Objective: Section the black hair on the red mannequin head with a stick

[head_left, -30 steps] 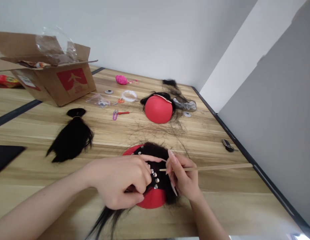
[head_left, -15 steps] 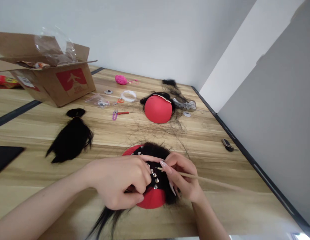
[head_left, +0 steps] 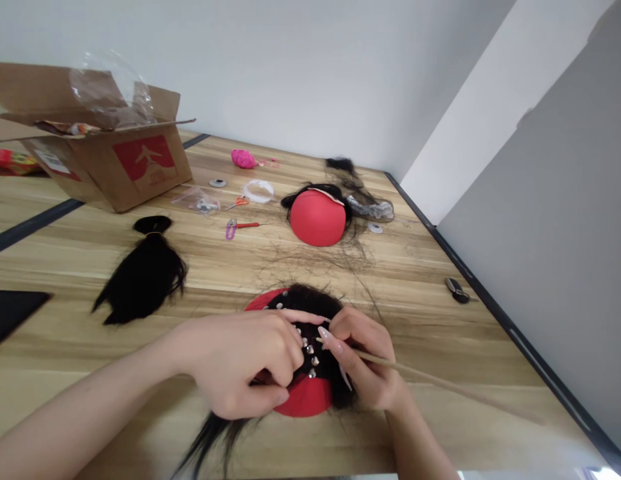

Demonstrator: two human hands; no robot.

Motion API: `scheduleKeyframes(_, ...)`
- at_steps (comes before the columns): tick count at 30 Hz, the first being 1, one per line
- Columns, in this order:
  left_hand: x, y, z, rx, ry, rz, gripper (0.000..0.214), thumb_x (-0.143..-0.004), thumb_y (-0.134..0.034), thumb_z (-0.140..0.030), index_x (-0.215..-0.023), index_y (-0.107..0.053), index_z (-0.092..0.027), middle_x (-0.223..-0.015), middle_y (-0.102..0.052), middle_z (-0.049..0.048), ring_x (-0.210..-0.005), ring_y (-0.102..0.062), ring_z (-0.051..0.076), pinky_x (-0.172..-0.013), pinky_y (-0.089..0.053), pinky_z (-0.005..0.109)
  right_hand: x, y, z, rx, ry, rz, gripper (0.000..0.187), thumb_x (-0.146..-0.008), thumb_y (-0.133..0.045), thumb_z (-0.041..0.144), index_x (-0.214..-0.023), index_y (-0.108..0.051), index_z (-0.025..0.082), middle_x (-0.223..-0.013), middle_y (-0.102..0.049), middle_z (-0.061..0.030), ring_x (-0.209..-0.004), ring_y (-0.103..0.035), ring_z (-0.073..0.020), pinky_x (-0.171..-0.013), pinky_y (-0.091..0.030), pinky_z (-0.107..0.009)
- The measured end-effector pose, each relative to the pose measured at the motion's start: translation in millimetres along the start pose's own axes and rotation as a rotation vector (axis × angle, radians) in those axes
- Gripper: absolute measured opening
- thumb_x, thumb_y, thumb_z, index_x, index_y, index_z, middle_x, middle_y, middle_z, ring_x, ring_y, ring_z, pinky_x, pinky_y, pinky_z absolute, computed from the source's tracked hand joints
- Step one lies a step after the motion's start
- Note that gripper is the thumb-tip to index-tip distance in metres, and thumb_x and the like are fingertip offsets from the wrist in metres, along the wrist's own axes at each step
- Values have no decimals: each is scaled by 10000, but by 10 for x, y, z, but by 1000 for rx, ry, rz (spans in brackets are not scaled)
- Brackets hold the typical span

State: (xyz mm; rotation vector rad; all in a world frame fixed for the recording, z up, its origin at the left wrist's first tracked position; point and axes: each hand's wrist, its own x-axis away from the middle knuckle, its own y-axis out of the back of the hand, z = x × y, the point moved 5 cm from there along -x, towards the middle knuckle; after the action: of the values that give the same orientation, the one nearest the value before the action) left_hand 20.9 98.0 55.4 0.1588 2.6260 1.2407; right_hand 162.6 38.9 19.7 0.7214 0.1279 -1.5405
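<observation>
A red dome form [head_left: 305, 400] lies near the table's front edge, covered with black hair [head_left: 310, 303] that is held by several silver pins [head_left: 310, 353]. My left hand [head_left: 240, 363] rests on the dome, its fingers curled and pressing down on the hair. My right hand [head_left: 367, 363] is closed in a pinch round a long thin wooden stick [head_left: 440, 381]. The stick's tip sits among the pins, and its far end slants down to the right. More hair trails off the front of the dome [head_left: 210, 437].
A second red dome [head_left: 317, 219] with black hair stands further back. A loose black hair bundle [head_left: 143, 273] lies to the left, near a dark flat object [head_left: 10, 313]. An open cardboard box [head_left: 105, 153], small scissors [head_left: 237, 203], a pink item [head_left: 243, 159] and a black clip [head_left: 456, 290] lie around.
My right hand has turned the stick, so its far end swung from level down toward the table's front right. The hand shifted slightly lower. My left hand stayed put.
</observation>
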Motion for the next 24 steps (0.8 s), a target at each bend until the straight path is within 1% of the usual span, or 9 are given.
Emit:
scheduleKeyframes(5,-2,-8,9,2,6,-1,328,-728,-522,-74,-531,-291,-196,-539,-541,-32,-565,-514,148,-1188,-322,454,-17,-10,28,7,35,14,191,-933,-539,138,-756,-512,207,-695,-487,2,-645,-478,-146,-593,-382,-290)
scheduleKeyframes(10,6,-3,1,-10,15,0,336,-725,-525,-59,-522,-293,-195,-540,-542,-35,-565,-508,142,-1167,-346,432,-19,-6,27,1,63,14,177,-925,-540,114,-771,-522,200,-697,-497,5,-640,-480,-135,-598,-389,-280)
scheduleKeyframes(14,16,6,-6,-15,31,4,352,-737,-537,-53,-522,-297,-196,-548,-551,-35,-582,-514,143,-1161,-354,414,-4,-8,3,9,42,9,169,-933,-541,119,-782,-555,193,-695,-512,6,-651,-496,-130,-610,-393,-271)
scheduleKeyframes(19,13,7,-12,-17,45,18,369,-737,-549,-45,-517,-294,-195,-550,-559,-39,-581,-511,139,-1142,-383,394,-15,1,-3,16,22,-26,186,-951,-542,138,-776,-582,188,-679,-514,18,-614,-477,-106,-584,-375,-245)
scheduleKeyframes(24,12,12,-21,-48,57,16,373,-739,-562,-42,-513,-308,-194,-568,-582,-42,-600,-529,136,-1155,-373,392,-17,-2,-46,-4,-39,-66,221,-961,-561,179,-743,-592,182,-619,-508,35,-560,-462,-87,-561,-368,-232)
